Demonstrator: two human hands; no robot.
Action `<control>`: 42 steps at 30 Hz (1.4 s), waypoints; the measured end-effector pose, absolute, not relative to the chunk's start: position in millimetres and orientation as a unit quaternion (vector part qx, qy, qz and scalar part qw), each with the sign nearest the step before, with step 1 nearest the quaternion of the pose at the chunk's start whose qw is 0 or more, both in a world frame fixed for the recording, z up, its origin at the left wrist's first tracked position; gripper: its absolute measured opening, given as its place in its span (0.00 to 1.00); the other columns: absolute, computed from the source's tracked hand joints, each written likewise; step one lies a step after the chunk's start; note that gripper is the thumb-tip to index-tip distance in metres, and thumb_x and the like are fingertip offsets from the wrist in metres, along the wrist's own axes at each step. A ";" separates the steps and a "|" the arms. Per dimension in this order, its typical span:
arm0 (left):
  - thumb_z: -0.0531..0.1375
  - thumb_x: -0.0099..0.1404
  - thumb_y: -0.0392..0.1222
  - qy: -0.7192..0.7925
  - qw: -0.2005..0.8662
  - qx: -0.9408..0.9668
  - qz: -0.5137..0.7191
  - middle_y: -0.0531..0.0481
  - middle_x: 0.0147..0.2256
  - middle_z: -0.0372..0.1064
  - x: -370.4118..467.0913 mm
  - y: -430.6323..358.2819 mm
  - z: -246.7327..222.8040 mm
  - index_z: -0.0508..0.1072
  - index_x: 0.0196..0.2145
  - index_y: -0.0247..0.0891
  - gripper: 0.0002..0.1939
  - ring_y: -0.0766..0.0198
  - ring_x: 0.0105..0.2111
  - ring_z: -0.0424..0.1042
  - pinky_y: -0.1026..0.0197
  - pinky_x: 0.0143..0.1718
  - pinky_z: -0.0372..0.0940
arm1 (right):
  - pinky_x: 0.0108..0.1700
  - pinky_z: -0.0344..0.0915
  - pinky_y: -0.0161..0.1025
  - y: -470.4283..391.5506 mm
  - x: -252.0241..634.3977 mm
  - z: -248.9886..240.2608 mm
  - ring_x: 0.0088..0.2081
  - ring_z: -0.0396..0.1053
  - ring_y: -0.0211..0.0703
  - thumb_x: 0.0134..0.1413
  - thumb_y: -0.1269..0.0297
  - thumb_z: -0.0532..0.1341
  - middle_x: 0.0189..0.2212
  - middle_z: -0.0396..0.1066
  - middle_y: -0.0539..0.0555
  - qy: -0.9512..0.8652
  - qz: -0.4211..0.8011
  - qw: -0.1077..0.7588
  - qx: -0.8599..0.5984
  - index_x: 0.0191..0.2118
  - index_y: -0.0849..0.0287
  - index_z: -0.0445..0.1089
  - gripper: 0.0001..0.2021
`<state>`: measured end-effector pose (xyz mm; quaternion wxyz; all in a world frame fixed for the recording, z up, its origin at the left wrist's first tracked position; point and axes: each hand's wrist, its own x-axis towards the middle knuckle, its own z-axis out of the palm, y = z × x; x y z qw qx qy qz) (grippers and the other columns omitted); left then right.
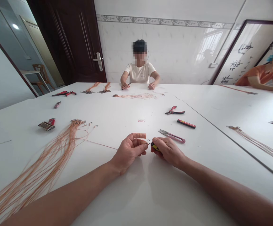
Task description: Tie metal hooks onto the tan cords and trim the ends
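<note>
My left hand pinches a small dark fish hook between thumb and fingertips, its bend pointing up. A thin reddish line runs from behind this hand leftward to a bundle of hooked orange lines. In my right hand a yellow-and-black lighter is gripped, its top end close to the hook and apart from it. The fist hides most of the lighter. Just beyond the right hand lie thread snips with a pink handle.
Red-and-black pliers and a narrow black case lie beyond the snips. A small box stands at left. More pliers and line bundles lie farther back. One person sits opposite, another at right.
</note>
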<state>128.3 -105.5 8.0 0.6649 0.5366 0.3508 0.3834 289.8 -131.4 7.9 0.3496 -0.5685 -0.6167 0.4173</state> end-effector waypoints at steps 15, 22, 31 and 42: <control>0.61 0.52 0.40 0.351 0.664 0.540 0.380 0.53 0.28 0.64 126.9 -105.3 7.7 0.66 0.39 0.39 0.15 0.71 0.26 0.64 0.63 0.33 0.59 | 0.21 0.48 0.32 -128.8 292.3 8.0 0.18 0.50 0.32 0.55 0.53 0.41 0.15 0.54 0.47 -0.637 0.379 0.338 -0.580 0.22 0.60 0.59 0.20; 0.61 0.51 0.38 0.338 0.668 0.535 0.392 0.54 0.28 0.63 125.4 -106.6 6.0 0.66 0.38 0.39 0.14 0.71 0.25 0.63 0.62 0.33 0.59 | 0.27 0.52 0.36 -120.9 300.8 -2.6 0.28 0.59 0.39 0.54 0.54 0.47 0.24 0.62 0.52 -0.749 0.069 0.226 -0.619 0.26 0.58 0.62 0.15; 0.63 0.49 0.39 0.331 0.681 0.509 0.409 0.53 0.27 0.65 126.1 -109.6 4.3 0.66 0.38 0.39 0.17 0.71 0.25 0.64 0.62 0.32 0.58 | 0.37 0.60 0.41 -133.4 295.3 1.1 0.37 0.63 0.44 0.51 0.65 0.52 0.32 0.68 0.53 -0.755 0.137 0.352 -0.535 0.35 0.55 0.67 0.08; 0.63 0.50 0.39 0.302 0.676 0.537 0.405 0.52 0.28 0.65 126.9 -109.7 3.1 0.67 0.38 0.38 0.16 0.70 0.26 0.64 0.61 0.33 0.60 | 0.27 0.56 0.35 -137.7 286.7 1.6 0.26 0.59 0.37 0.50 0.60 0.54 0.24 0.65 0.51 -0.693 0.267 0.385 -0.547 0.25 0.57 0.64 0.09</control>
